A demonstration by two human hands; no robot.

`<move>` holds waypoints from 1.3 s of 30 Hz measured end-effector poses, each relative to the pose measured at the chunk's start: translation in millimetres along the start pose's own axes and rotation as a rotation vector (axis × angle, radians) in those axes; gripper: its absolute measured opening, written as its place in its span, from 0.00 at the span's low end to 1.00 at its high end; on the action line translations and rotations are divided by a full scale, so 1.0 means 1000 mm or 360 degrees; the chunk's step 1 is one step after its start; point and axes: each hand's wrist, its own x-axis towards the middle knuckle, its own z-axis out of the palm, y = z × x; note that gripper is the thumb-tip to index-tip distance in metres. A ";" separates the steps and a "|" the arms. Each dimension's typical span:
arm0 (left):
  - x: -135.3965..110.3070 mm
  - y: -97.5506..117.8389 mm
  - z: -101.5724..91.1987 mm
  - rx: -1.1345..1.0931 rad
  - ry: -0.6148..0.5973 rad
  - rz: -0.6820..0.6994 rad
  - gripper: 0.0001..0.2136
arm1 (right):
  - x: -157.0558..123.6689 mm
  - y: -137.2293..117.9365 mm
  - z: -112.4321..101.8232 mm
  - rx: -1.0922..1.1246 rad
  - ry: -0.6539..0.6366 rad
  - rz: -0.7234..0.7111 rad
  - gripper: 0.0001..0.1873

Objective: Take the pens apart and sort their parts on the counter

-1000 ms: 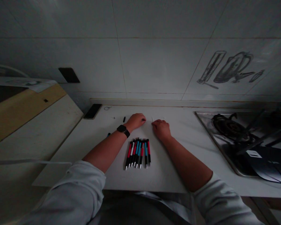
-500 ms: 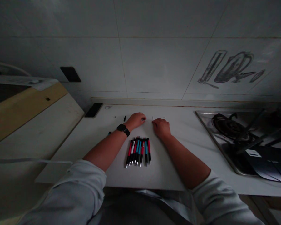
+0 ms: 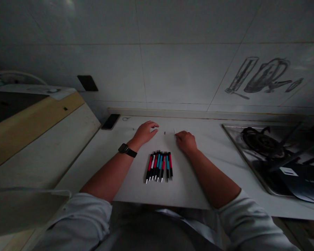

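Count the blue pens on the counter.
3. Two lie side by side mid-row: one blue pen and another. The third lies between two red pens toward the right. Others may be hidden.

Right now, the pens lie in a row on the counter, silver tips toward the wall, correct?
Not quite: the head view shows the silver tips of the pens pointing toward you, not the wall. The row on the counter is right.

Dim grey light, stretched edges
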 end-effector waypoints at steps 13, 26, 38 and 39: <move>-0.056 0.007 -0.006 -0.0025 -0.0191 -0.0081 0.08 | -0.035 -0.051 -0.047 0.0070 -0.0728 -0.0287 0.15; -0.058 -0.005 -0.011 0.0212 -0.0182 -0.0179 0.08 | -0.041 -0.061 -0.050 -0.0201 -0.0786 -0.0177 0.20; -0.060 0.011 0.007 -0.0047 -0.0238 0.0056 0.09 | -0.053 -0.076 -0.051 -0.0268 -0.0729 -0.0047 0.24; -0.061 0.014 0.008 -0.0084 -0.0245 0.0096 0.09 | -0.052 -0.074 -0.049 -0.0212 -0.0683 -0.0062 0.24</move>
